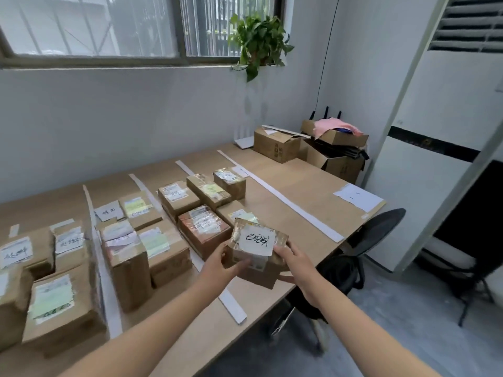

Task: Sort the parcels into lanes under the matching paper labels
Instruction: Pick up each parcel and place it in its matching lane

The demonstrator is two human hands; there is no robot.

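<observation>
Head view: both hands are on one small parcel (pixel 257 254), lifted above the bench (pixel 307 186) near its front edge. The left hand (pixel 220 263) cups its left side, fingers curled under and thumb against the side. The right hand (pixel 292 261) clamps the right side. A white handwritten label (pixel 257 240) faces up. Beyond the left hand, more parcels (pixel 201 229) sit between white strips (pixel 283 200).

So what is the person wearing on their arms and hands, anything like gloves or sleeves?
Nothing that shows. The left hand and right hand are bare, without gloves, rings or a watch, and both forearms are uncovered right down to the frame's bottom edge.
</observation>
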